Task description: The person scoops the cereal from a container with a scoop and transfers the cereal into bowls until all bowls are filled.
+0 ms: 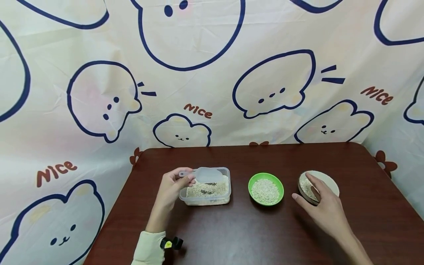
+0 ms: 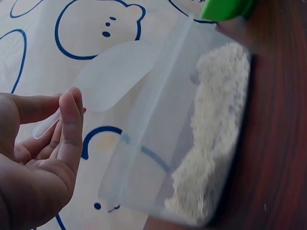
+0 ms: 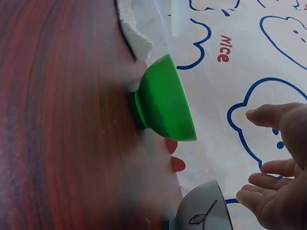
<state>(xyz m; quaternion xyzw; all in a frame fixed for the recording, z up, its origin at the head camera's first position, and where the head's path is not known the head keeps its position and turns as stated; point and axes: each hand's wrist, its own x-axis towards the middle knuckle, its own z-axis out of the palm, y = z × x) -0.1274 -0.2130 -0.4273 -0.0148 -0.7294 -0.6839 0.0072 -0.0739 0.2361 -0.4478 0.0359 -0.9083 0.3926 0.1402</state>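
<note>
My left hand (image 1: 169, 191) pinches the handle of a clear plastic scoop (image 1: 208, 176) between thumb and fingers. The scoop is over a see-through rectangular container (image 1: 207, 201), which holds pale grain (image 2: 216, 105), some of it pushed aside so darker patches of the bottom show. On the right, my right hand (image 1: 326, 211) is spread over a white bowl (image 1: 329, 181) with pale grain inside; the right wrist view shows a dark leaf pattern on its side. Whether the fingertips touch its rim, I cannot tell. The scoop looks empty in the left wrist view.
Between the container and the white bowl stands a green bowl (image 3: 165, 105) with pale grain in it. Everything is on a dark brown wooden table (image 1: 238, 235). A cloth with cartoon bears (image 1: 182, 92) hangs behind the table's far edge.
</note>
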